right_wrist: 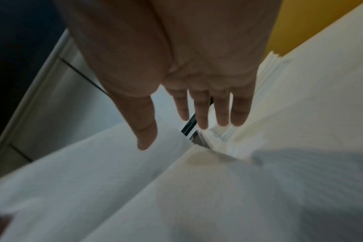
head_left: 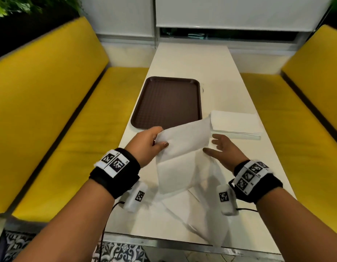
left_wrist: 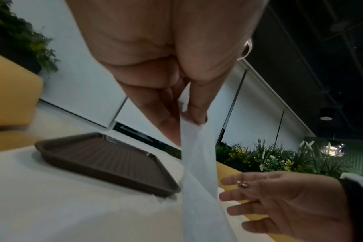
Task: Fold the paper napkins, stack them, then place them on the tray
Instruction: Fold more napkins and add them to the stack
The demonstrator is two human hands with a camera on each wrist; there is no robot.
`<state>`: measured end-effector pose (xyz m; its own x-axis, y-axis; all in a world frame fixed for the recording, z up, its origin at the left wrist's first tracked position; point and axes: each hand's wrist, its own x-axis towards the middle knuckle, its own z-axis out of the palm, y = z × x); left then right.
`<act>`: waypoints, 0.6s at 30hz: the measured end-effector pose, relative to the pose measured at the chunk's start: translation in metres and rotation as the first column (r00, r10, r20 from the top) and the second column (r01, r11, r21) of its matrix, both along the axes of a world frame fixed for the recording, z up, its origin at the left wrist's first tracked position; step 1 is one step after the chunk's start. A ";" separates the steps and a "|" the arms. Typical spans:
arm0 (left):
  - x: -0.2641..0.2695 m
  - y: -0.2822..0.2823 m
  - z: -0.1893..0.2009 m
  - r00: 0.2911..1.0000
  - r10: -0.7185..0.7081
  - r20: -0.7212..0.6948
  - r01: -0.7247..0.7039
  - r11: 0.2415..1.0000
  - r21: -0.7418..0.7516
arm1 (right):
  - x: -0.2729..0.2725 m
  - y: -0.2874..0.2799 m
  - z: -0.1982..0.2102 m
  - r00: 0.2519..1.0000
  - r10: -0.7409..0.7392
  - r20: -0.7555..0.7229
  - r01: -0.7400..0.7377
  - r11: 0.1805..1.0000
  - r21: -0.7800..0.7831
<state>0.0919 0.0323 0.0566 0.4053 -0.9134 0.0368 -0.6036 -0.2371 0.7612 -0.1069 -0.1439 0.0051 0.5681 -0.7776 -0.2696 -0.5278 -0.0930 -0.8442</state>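
Long white table (head_left: 211, 72) running toward 12 o'clock, metal edge at the near end. Yellow benches (head_left: 50, 110) at 9 and 3 o'clock. White blinds (head_left: 230, 12) at the far wall, dark window strip beneath. Greenery at 10 o'clock. Patterned tile floor (head_left: 122, 252) at 6 o'clock.

Brown tray (head_left: 166, 102) flat on table at 11 o'clock, bare. Stack (head_left: 235, 123) of napkins at 2 o'clock, beside tray, apart from it.

Left hand (head_left: 148, 146) pinching corner of unfolded napkin (head_left: 182, 142), lifted over table centre, lower part trailing toward 6 o'clock. Right hand (head_left: 226, 152) released, fingers spread, just beside napkin's right edge; contact unclear.
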 end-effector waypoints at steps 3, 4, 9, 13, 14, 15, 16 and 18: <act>0.015 0.004 0.008 0.999 -0.008 -0.045 0.008 1.000 -0.003 | 0.016 -0.003 0.001 0.994 0.062 0.089 -0.072 0.991 0.114; 0.019 0.006 0.011 0.999 -0.003 -0.050 0.003 1.000 -0.011 | 0.020 -0.002 0.003 0.991 0.057 0.124 -0.076 0.986 0.149; 0.039 0.015 0.014 0.959 0.112 -0.261 -0.152 0.979 -0.138 | 0.025 0.004 0.014 0.957 -0.041 0.287 -0.027 0.973 0.230; 0.046 0.018 0.007 0.888 0.109 -0.446 -0.185 0.974 -0.132 | 0.025 0.009 0.032 0.904 -0.082 0.419 -0.042 0.959 0.279; 0.047 0.019 0.005 0.881 0.095 -0.464 -0.169 0.978 -0.122 | 0.027 0.009 0.039 0.888 -0.092 0.450 -0.049 0.955 0.291; 0.048 0.019 0.004 0.876 0.084 -0.475 -0.155 0.982 -0.112 | 0.028 0.009 0.045 0.874 -0.100 0.476 -0.054 0.953 0.299; 0.049 0.017 0.002 0.874 0.077 -0.479 -0.145 0.984 -0.107 | 0.030 0.009 0.052 0.860 -0.104 0.500 -0.058 0.952 0.299; 0.050 0.013 0.002 0.873 0.070 -0.483 -0.142 0.983 -0.115 | 0.033 0.009 0.064 0.838 -0.108 0.534 -0.064 0.954 0.294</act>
<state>0.1418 0.0449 0.0583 0.5010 -0.8634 -0.0586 -0.1378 -0.1464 0.9796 -0.0738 -0.1354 0.0695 0.6723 -0.7271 -0.1390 0.0203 0.2058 -0.9784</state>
